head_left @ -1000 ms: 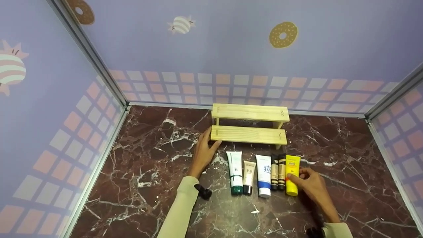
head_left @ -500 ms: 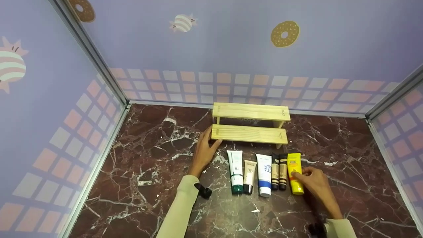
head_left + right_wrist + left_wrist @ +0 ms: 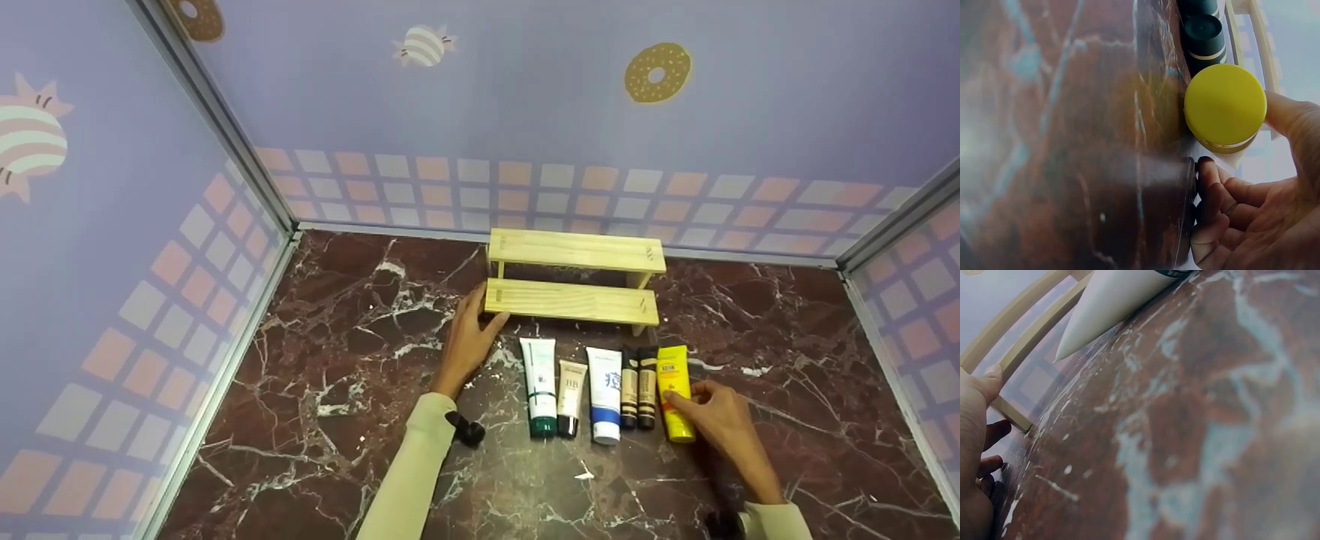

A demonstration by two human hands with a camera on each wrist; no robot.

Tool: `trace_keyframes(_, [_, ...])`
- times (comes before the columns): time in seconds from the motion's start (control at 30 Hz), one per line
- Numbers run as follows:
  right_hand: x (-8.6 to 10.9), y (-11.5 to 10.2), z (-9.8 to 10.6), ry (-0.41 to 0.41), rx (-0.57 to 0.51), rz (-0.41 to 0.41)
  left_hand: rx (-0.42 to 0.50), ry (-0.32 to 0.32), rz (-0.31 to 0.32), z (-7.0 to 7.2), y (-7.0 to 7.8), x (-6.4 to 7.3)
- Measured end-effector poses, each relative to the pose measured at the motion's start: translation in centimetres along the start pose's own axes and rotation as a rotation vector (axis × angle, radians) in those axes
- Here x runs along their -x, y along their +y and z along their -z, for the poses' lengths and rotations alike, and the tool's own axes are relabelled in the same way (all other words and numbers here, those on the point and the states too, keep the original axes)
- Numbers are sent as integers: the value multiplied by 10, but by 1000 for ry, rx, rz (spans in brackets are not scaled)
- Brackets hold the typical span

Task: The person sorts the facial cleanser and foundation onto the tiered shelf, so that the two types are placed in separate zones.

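Counted from the yellow tube (image 3: pixel 674 373) in the head view, passage at 9 o'clock is blocked by two black-and-tan tubes (image 3: pixel 646 397). At 11 o'clock the way is barred by the wooden stand (image 3: pixel 573 300), at 4 o'clock by the right hand (image 3: pixel 724 418). The stand's 9 o'clock end is occupied by the left hand (image 3: pixel 466 341). Wide room is offered by the marbled table (image 3: pixel 787 337) at 2 and 6 o'clock.

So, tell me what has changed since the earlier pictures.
The yellow tube has turned: its cap end swung to the person's right, away from the dark tubes, so a gap has opened there. The right grip stays on it. The left grip stays at the left end of the wooden stand; stand and remaining tubes stayed put.
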State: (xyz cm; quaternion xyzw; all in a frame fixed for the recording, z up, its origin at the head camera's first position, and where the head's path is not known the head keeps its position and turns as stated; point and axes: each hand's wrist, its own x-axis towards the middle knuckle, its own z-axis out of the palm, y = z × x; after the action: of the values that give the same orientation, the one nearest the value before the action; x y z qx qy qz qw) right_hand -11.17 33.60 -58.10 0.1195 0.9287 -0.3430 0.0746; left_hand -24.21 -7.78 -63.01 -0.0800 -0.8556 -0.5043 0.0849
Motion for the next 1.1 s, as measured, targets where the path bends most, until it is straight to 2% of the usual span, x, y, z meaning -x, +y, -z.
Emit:
trace_keyframes(0.43, [-1, 0, 0, -7, -7, 11, 6, -19, -8, 0, -1, -2])
trace_keyframes(0.63, [-1, 1, -1, 1, -18, 15, 0, -8, 4, 0, -3, -1])
trace_keyframes(0.93, [-4, 8, 6, 27, -114, -12, -12, -4, -1, 0, -1, -1])
trace_keyframes(1.1, [-7, 10, 15, 53, -156, -35, -19, -21, 20, 2, -1, 1])
